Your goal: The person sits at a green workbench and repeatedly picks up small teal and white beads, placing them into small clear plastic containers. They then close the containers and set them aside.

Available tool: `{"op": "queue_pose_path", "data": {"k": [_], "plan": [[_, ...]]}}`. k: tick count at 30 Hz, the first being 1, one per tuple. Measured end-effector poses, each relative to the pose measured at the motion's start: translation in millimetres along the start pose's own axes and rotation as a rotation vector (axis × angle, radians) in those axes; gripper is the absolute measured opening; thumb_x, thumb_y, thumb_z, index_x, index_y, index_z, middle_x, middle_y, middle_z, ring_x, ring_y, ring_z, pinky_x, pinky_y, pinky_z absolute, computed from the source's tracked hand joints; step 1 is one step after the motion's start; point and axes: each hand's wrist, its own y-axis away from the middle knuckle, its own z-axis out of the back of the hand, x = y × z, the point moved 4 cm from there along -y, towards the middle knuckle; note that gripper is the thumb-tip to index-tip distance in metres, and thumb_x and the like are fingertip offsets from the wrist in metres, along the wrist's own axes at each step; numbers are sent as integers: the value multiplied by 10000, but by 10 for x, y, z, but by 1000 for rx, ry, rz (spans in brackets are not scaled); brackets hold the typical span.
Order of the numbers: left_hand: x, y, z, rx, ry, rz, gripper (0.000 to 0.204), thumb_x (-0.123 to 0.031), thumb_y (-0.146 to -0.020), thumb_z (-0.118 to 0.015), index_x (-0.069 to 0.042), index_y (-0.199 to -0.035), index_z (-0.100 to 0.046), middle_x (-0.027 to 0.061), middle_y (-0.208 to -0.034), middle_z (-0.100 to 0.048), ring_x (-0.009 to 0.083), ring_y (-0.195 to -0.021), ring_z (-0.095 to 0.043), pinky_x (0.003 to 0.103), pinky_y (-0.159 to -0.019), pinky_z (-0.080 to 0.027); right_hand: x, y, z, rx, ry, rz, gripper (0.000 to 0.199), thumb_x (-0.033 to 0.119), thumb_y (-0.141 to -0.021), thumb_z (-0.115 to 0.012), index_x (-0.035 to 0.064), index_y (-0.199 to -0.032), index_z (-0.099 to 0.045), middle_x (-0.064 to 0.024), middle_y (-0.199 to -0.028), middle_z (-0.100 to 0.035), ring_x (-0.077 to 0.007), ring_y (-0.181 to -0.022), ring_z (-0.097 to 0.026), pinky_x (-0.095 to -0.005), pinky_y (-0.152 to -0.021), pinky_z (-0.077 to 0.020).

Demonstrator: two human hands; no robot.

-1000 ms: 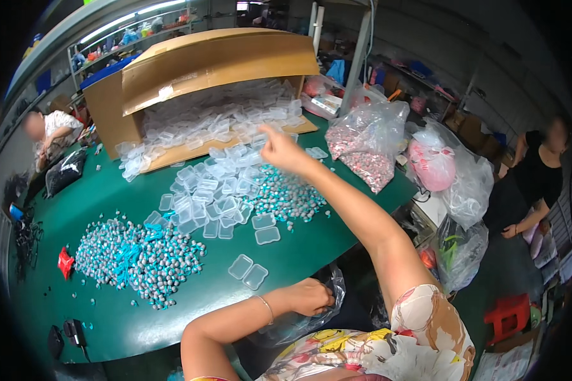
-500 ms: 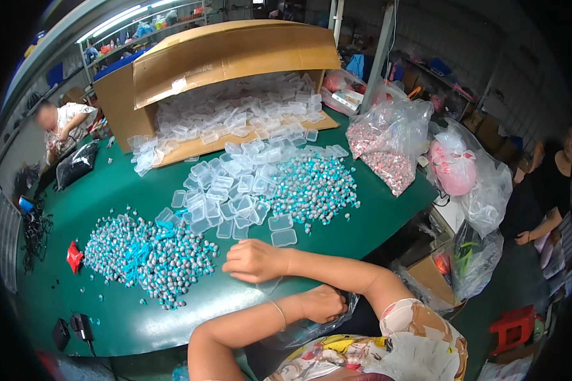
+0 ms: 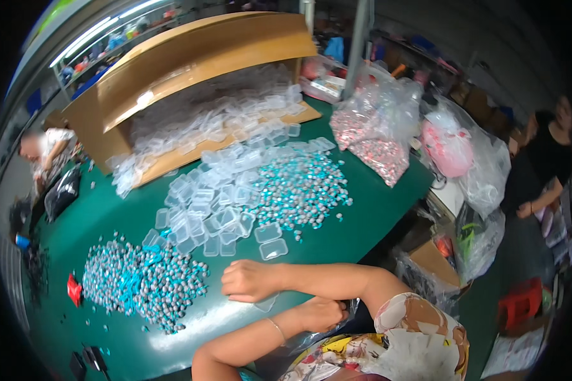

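My right hand [image 3: 251, 280] rests over the green table with its fingers curled in. Whether anything is inside it is hidden. A clear plastic box [image 3: 267, 303] lies partly under its wrist. Closer to my body, my left hand [image 3: 324, 314] is closed at the edge of a clear plastic bag [image 3: 299, 343] over my lap. Left of my right hand spreads a pile of small grey-and-turquoise pieces [image 3: 171, 279]. A second pile of such pieces [image 3: 305, 190] lies beyond my hands, beside a heap of clear plastic boxes [image 3: 203, 206]. Two boxes [image 3: 273, 249] lie just past my right hand.
A large open cardboard box [image 3: 203, 70] full of clear boxes stands at the back. Bags of pink pieces [image 3: 378, 152] sit at the table's right. A red packet [image 3: 74, 290] lies left. One person [image 3: 47, 152] is far left; another [image 3: 540, 159] stands right.
The view has turned slightly, so the table and piles appear shifted left. Both my hands keep nearly the same pose, the right one still curled over the table.
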Motion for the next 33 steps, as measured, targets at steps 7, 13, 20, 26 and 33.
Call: {"op": "queue_pose_path", "data": {"k": [7,13,20,26,33], "plan": [[-55,43,225,82,-14,93,186,-205,-802,-646,-67,-926,-662,99,-865,-634,293,-860,-641,437,-782,-514,-151,-85,-194,-155,-36,97,133,183,-698,-691,75,-695,-614,-95,-672,-574,-318,-680,-590,-451,-624,-464],[-50,-23,212,46,-62,33,183,-202,-783,-670,-82,-923,-670,94,-849,-632,287,-860,-649,427,-811,-520,-213,-14,-133,-149,-78,34,107,174,-713,-697,79,-714,-647,-99,-682,-588,-311,-713,-597,-441,-652,-461],[-55,65,179,19,-37,92,127,-181,-788,-646,-66,-839,-629,117,-850,-626,300,-858,-647,442,-801,-516,-181,-71,-205,-167,-94,120,120,177,-737,-675,73,-729,-617,-96,-683,-564,-311,-691,-583,-435,-622,-461],[-12,53,2,-1,-44,39,144,-168,-737,-621,-44,-808,-640,121,-870,-639,312,-876,-640,439,-796,-508,-108,-39,-70,-76,-69,-8,128,178,-783,-686,75,-832,-627,-96,-766,-557,-306,-777,-587,-441,-688,-473],[-62,28,75,0,-95,92,128,-161,-696,-652,-65,-778,-674,100,-826,-662,275,-916,-644,416,-868,-483,-40,-44,52,-44,-16,-49,125,166,-794,-699,73,-852,-639,-78,-760,-560,-282,-749,-585,-414,-669,-469]]}}
